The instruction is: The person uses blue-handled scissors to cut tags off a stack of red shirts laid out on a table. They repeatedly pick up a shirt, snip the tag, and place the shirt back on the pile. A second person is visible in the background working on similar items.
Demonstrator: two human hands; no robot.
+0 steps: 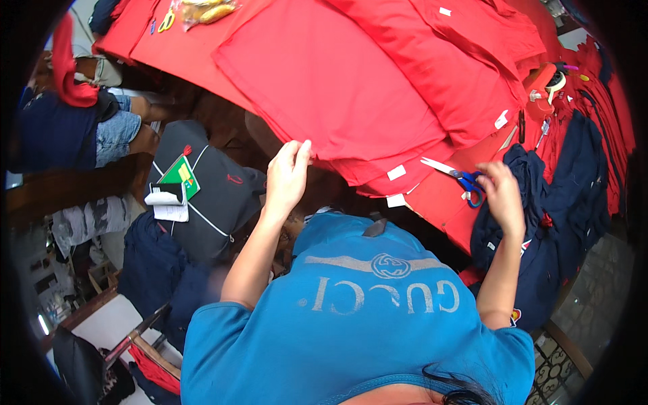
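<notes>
My left hand pinches the near edge of a red cloth piece between thumb and fingers. More red cloth lies folded beside it, with small white tags along its border. Blue-handled scissors rest on the red surface at the right, their blades pointing away to the left. My right hand is at the scissors' handle loops, its fingers loosely bent and apart, the fingertips at the nearer side of the handle. Whether any finger goes through a loop cannot be made out.
Dark navy garments hang at the right edge, near a tape roll. Yellow-handled scissors and a plastic bag lie at the far left. A dark covered bundle stands at my left, and another person is beyond it.
</notes>
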